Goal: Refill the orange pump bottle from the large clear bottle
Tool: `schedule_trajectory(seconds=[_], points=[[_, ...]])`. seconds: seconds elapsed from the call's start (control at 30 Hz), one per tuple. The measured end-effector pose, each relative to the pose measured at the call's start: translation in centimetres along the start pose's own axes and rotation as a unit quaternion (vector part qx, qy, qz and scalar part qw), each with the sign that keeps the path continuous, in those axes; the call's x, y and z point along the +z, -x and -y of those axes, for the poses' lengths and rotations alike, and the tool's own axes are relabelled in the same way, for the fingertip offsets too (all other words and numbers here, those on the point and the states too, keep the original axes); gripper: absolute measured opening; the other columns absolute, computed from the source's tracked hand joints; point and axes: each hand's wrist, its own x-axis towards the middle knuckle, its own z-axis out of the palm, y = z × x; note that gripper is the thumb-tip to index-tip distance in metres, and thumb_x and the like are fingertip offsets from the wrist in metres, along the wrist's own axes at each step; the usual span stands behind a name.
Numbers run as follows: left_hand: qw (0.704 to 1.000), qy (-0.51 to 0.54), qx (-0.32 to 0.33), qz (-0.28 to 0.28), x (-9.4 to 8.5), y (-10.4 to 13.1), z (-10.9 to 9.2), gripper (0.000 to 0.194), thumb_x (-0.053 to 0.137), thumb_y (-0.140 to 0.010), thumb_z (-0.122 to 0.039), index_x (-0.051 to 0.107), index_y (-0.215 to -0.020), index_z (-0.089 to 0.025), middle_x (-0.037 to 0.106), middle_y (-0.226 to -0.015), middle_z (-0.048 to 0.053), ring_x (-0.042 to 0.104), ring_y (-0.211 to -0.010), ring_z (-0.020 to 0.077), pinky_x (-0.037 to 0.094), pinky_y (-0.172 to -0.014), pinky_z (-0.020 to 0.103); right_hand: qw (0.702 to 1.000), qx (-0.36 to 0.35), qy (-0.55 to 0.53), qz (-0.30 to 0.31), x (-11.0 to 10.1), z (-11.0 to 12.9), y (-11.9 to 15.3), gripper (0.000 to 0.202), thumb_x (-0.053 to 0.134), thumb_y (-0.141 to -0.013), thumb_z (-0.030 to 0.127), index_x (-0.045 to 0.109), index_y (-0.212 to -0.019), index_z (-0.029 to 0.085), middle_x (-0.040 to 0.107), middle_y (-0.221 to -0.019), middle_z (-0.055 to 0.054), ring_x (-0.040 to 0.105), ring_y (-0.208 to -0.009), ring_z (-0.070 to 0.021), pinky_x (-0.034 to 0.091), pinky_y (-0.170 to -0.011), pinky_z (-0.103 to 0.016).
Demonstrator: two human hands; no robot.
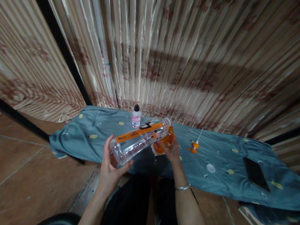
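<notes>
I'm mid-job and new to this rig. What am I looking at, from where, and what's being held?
There's no robot: these are a person's bare hands, seen in one picture from a camera on their head, looking forward and down. The left hand holds the clear bottle near its base, tilted. Its neck reaches the orange bottle in the right hand; whether they touch, I can't tell. On the green-blue cloth lie an orange pump, a pale disc and a dark slab, perhaps a phone. A small black-capped bottle stands behind.
</notes>
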Motion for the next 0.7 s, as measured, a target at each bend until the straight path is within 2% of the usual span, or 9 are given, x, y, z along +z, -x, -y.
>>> schedule_trajectory(seconds=[0.13,0.37,0.47,0.7], points=[[1.000,-0.010,0.008,-0.020,0.14,0.26,-0.04,0.117,0.098,-0.056,-0.038,0.039,-0.157,-0.029,0.060,-0.147,0.014,0.068,-0.129,0.0370,0.054,-0.111,0.055,1.000,-0.022,-0.018,0.001,0.23,0.05,0.05,0.066,0.078,-0.071,0.055,0.059,-0.125,0.021,0.078,-0.111,-0.012,0.075,-0.107,-0.0354,0.061,-0.092,-0.050],[0.999,-0.031,0.007,-0.039,-0.09,0.70,0.09,0.129,0.100,-0.055,-0.043,0.033,-0.165,-0.030,0.054,-0.157,0.017,0.059,-0.142,0.0420,0.039,-0.120,0.062,0.999,-0.030,-0.012,-0.011,0.51,0.17,0.16,0.068,0.078,-0.071,0.051,0.059,-0.130,0.022,0.077,-0.114,-0.010,0.075,-0.109,-0.0352,0.059,-0.097,-0.050],[0.999,-0.023,0.004,-0.036,-0.01,0.70,0.10,0.134,0.101,-0.054,-0.043,0.030,-0.167,-0.032,0.055,-0.157,0.017,0.061,-0.140,0.0419,0.042,-0.117,0.063,1.000,-0.013,-0.010,-0.015,0.74,0.25,0.23,0.069,0.078,-0.071,0.051,0.059,-0.130,0.022,0.077,-0.112,-0.010,0.075,-0.108,-0.0367,0.058,-0.098,-0.052],[0.998,-0.046,0.025,-0.034,0.17,0.50,-0.62,0.131,0.100,-0.056,-0.043,0.032,-0.167,-0.033,0.053,-0.159,0.016,0.065,-0.135,0.0392,0.046,-0.115,0.059,1.000,0.011,-0.005,-0.016,0.85,0.91,0.34,0.070,0.079,-0.070,0.050,0.058,-0.130,0.021,0.079,-0.109,-0.010,0.076,-0.103,-0.0358,0.060,-0.093,-0.050]])
